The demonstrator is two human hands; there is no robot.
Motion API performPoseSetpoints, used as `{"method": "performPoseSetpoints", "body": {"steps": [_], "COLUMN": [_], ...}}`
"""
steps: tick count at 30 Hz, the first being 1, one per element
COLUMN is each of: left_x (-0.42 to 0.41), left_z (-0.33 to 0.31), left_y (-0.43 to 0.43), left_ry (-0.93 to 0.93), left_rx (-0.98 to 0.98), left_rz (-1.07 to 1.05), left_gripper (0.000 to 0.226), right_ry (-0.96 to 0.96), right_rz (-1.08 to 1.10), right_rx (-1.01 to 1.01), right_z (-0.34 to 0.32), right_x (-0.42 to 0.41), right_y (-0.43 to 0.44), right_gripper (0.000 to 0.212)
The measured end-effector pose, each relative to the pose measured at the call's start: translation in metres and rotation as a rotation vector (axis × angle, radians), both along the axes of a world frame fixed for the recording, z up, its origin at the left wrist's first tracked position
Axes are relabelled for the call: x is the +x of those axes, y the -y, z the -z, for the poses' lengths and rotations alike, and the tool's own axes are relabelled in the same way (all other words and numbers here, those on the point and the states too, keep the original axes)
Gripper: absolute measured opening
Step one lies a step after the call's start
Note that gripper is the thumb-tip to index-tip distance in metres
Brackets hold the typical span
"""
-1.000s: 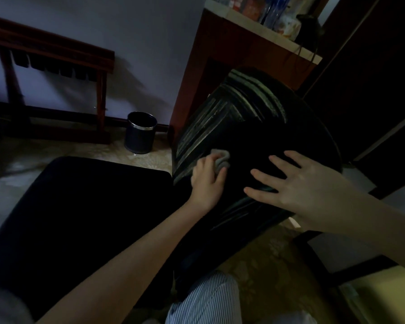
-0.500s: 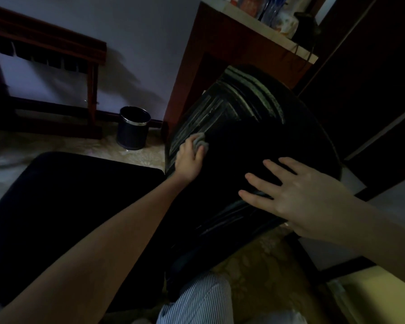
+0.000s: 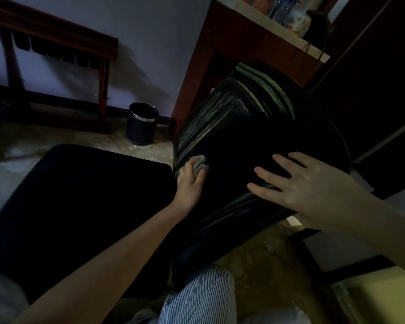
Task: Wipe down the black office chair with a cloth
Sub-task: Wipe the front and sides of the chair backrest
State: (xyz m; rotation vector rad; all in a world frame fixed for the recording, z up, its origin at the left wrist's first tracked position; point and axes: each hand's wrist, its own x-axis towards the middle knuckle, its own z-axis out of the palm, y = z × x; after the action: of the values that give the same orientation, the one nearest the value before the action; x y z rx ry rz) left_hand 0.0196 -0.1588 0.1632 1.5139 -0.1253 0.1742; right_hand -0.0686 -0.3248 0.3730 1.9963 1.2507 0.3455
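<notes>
The black office chair fills the middle of the head view, its seat to the left and its backrest tilted towards me, with pale wiping streaks across the upper part. My left hand grips a small grey cloth and presses it against the left edge of the backrest. On the right side of the backrest rests my right hand, fingers spread and flat on the surface.
A dark round waste bin stands on the patterned floor by the wall. A reddish wooden desk with several items on top stands behind the chair. A wooden rack stands at the left wall. My striped trouser leg is below.
My left hand with the cloth slid up the backrest's left side, then came back down and slightly right. My right hand stayed flat on the backrest.
</notes>
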Motion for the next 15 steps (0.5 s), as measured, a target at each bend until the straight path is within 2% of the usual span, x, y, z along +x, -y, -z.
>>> {"method": "performPoseSetpoints", "body": {"steps": [3,8,9,12,15], "left_x": [-0.011,-0.008,-0.003,0.017,0.043], "left_z": [-0.039,-0.081,-0.078,-0.055,-0.022], "left_y": [0.009,0.026,0.027,0.021,0.006], "left_ry": [0.152,0.361,0.368,0.315,0.153], "left_rx": [0.053,0.103,0.1,0.142,0.185], "left_rz": [0.057,0.109,0.121,0.089,0.015], "left_gripper": [0.047,0.037,0.037,0.057,0.05], "right_ry": [-0.003,-0.029,-0.032,-0.031,-0.032], "right_rz": [0.0,0.009,0.01,0.009,0.008], "right_rx": [0.01,0.011,0.009,0.006,-0.002], "right_z": [-0.001,-0.002,-0.002,-0.002,-0.002], "right_x": [-0.001,-0.002,-0.002,-0.001,0.0], "right_y": [-0.001,-0.003,-0.002,-0.001,-0.001], "right_gripper": [0.083,0.085,0.085,0.084,0.086]}}
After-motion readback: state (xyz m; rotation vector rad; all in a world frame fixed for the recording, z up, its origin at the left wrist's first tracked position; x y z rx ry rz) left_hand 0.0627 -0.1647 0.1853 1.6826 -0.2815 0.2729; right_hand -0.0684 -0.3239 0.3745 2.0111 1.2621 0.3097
